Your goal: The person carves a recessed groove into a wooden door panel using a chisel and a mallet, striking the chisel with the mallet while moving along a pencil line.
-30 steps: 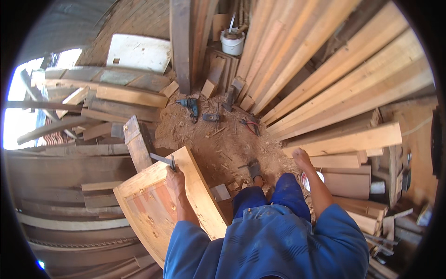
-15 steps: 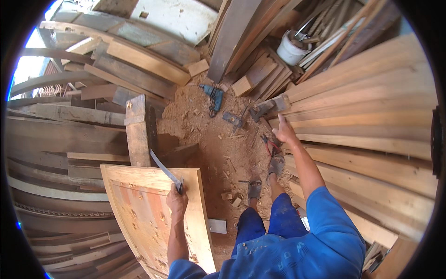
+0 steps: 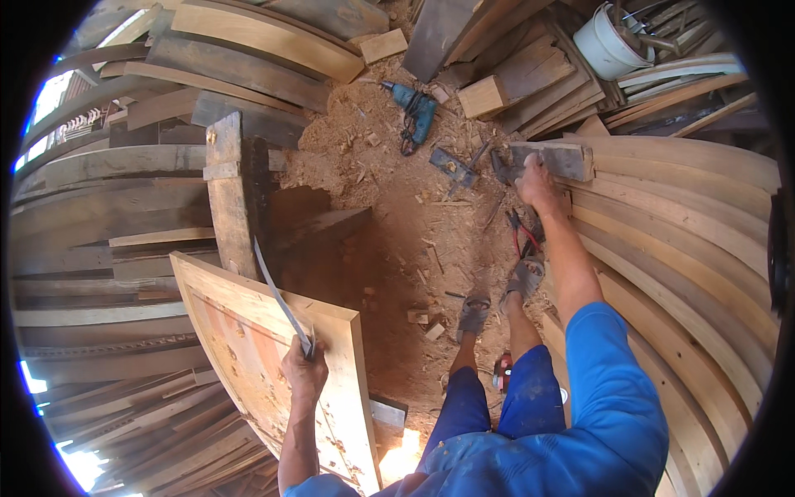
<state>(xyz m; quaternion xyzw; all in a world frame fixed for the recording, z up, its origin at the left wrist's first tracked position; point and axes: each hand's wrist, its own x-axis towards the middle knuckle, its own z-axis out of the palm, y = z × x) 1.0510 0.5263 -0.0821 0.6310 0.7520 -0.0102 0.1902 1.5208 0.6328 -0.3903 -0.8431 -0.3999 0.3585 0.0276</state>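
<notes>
My left hand [image 3: 305,373] is closed round the dark handle of what looks like a handsaw, its long grey blade [image 3: 280,300] slanting up and away over a panelled wooden door [image 3: 248,331]. That door leans on a worn upright timber [image 3: 224,190]. Out to the right, my right hand [image 3: 538,189] has its fingers bent against a dark wooden block [image 3: 563,160] at the end of the stacked planks. Part of the grip is hidden. Red-handled pliers [image 3: 522,232] lie just below this hand, near my foot.
A blue power drill [image 3: 414,116] lies on the sawdust-covered floor [image 3: 373,182], with a dark flat tool [image 3: 453,166] beside it. Long pale planks [image 3: 679,224] line the right side. Stacked boards [image 3: 108,257] fill the left. A white bucket [image 3: 609,45] stands at the far right.
My right hand has come up to the dark wooden block and now touches it. My left hand, still with the saw, has shifted slightly left and down. The view has shifted too.
</notes>
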